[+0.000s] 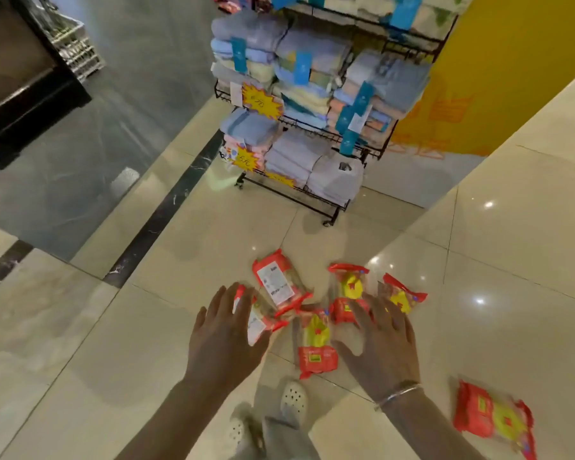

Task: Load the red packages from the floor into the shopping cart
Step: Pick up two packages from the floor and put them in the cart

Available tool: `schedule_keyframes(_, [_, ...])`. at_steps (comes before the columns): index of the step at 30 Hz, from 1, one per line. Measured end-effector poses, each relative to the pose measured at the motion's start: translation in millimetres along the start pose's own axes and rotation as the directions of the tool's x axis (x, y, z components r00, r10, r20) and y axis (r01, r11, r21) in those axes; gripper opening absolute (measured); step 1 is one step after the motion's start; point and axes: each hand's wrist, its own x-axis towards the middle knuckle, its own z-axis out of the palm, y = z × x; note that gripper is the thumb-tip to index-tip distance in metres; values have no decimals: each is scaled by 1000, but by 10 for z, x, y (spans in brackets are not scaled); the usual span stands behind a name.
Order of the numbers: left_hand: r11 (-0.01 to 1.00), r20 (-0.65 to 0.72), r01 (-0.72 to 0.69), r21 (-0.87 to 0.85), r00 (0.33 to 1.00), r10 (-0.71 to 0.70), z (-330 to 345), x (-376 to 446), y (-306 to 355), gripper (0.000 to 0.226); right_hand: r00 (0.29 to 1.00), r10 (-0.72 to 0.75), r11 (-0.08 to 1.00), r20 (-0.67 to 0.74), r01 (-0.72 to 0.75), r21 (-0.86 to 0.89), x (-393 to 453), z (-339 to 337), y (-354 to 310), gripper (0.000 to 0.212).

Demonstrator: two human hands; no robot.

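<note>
Head view: left hand (224,330) and right hand (384,340) reach down with spread, released fingers, holding nothing, over five red packages (316,343) clustered on the floor (80,343); a sixth (493,419) lies apart, right. No cart visible. Recommended: gather several per grip, seizing edges. Package print is too blurred to read; the rack (299,104) tags likewise.

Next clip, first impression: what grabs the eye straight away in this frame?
The cluster of red packages scattered on the glossy tile floor, with the left hand and right hand spread open, reaching down over them. One more red package lies apart at lower right. Behind stands a black wire rack stacked with pastel towels and yellow starburst price tags, against a yellow wall.
</note>
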Motion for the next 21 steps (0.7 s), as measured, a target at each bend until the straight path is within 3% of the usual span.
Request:
schedule_keyframes(3, [999, 48, 40, -24, 998, -38, 463, 427, -134, 78, 999, -8, 1000, 31, 9, -24, 347, 549, 85, 70])
schedule_keyframes(9, [993, 165, 32, -116, 986, -12, 2132, 1137, -733, 66, 990, 20, 998, 139, -12, -61, 825, 2248, 393, 67])
schedule_keyframes(17, [995, 147, -13, -95, 989, 27, 4494, 1723, -1510, 69, 993, -28, 994, 115, 39, -98, 1055, 4767, 791, 76])
schedule_keyframes(21, [994, 165, -31, -102, 985, 48, 5486, 1862, -1915, 72, 996, 3, 997, 90, 4, -77, 1104, 5826, 965, 56])
